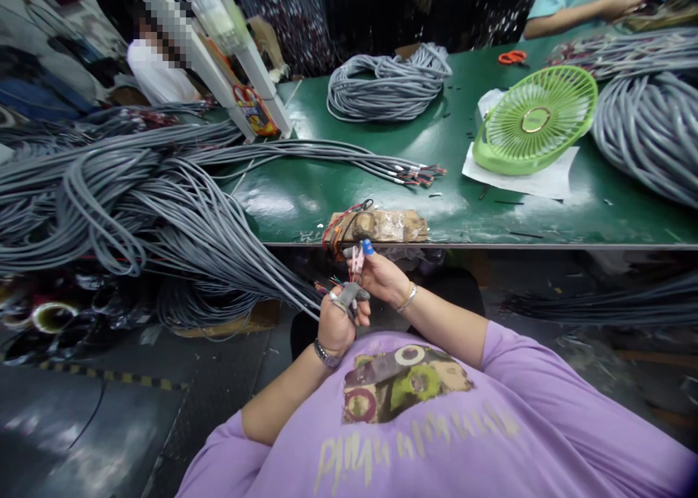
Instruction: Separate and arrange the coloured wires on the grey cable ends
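My left hand (335, 325), with grey covering on some fingers, is closed around the end of a grey cable (297, 294) from the large bundle at my left. Thin coloured wires (337, 280) stick out at its fingers. My right hand (386, 278) meets it just in front of the table edge, a blue cover on one fingertip. Its fingers pinch a small pinkish-white connector-like piece (357, 259), with red wires running down toward my left hand. The exact shape of this piece is too small to make out.
Draped grey cables (109, 193) fill the left side. On the green table (305, 185) are a taped wooden block (395, 225), a coiled cable (382, 91), a green fan (537, 120), orange scissors (512, 57) and another coil (648, 131). Another person's arm (578, 14) is across the table.
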A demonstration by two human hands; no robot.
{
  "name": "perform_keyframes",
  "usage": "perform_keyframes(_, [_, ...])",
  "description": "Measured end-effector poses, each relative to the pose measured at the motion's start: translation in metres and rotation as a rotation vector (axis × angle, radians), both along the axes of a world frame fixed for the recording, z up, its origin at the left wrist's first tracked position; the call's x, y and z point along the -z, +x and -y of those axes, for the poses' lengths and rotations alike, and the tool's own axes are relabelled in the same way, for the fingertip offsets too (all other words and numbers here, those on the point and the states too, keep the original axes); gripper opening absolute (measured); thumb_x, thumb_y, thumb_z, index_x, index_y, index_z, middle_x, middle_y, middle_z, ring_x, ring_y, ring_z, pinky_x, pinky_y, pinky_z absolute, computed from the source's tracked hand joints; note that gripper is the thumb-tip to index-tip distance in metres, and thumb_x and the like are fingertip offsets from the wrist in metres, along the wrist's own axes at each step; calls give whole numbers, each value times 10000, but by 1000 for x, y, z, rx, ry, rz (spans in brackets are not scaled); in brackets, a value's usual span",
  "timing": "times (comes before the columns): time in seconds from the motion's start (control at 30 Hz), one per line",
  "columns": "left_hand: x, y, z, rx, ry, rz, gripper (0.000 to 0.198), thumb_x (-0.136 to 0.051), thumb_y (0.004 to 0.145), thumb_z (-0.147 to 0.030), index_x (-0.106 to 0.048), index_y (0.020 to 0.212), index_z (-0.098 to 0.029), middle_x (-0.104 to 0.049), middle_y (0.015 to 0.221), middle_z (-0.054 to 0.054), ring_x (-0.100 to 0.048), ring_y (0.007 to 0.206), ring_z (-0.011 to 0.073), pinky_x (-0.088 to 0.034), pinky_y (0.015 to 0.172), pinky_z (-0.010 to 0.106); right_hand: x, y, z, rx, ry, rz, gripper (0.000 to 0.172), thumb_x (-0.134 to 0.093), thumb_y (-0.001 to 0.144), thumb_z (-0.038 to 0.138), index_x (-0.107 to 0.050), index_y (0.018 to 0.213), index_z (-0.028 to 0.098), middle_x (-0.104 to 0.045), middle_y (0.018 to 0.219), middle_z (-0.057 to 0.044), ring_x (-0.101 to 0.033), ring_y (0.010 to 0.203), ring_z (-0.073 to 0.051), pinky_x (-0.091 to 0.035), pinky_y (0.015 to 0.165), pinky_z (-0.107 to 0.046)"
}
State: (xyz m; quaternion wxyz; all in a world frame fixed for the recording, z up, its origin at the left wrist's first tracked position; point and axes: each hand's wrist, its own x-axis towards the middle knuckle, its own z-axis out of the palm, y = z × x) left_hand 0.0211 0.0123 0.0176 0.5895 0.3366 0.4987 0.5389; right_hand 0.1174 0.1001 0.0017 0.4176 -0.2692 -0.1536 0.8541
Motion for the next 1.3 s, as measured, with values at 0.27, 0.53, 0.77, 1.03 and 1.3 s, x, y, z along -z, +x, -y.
perform_keyframes(0.27, [7, -1, 0, 7, -4, 13, 304, -598, 782, -429, -605, 700, -136, -602, 491, 3, -498, 321, 76, -285, 324, 167, -5, 2, 5, -29, -27, -7, 500, -482, 862, 631, -653, 851, 162, -633, 722, -25, -532, 574, -100, -415, 514, -206])
perform_keyframes(0.53, [2, -4, 13, -37, 55, -38, 314, -589, 804, -441, -613, 716, -141, -618, 514, 2, -528, 343, 84, -315, 339, 173, -4, 13, 6, -136, 4, -62, 537, -390, 893, 642, -650, 887, 173, -632, 774, -39, -524, 600, -112, -407, 526, -213])
perform_keyframes(0.77, [9, -5, 12, -115, 179, -213, 314, -598, 809, -452, -616, 738, -146, -664, 594, 16, -586, 411, 96, -397, 381, 181, -5, 14, 6, -41, 48, 26, 332, -485, 944, 414, -686, 919, 152, -629, 735, -29, -500, 590, -90, -391, 509, -186])
perform_keyframes(1.03, [12, -4, 3, -117, 182, -268, 301, -572, 826, -444, -611, 765, -151, -667, 591, 14, -585, 405, 96, -384, 374, 173, -10, 8, 7, -28, -29, -17, 324, -551, 907, 427, -688, 839, 142, -611, 690, -20, -461, 545, -91, -387, 487, -198])
perform_keyframes(1.3, [5, 1, 1, -72, 114, -273, 290, -623, 783, -428, -622, 726, -144, -665, 584, 25, -578, 396, 95, -393, 375, 174, -11, 6, 6, -22, -58, -11, 336, -575, 879, 472, -664, 807, 156, -620, 679, -18, -500, 558, -109, -409, 521, -225])
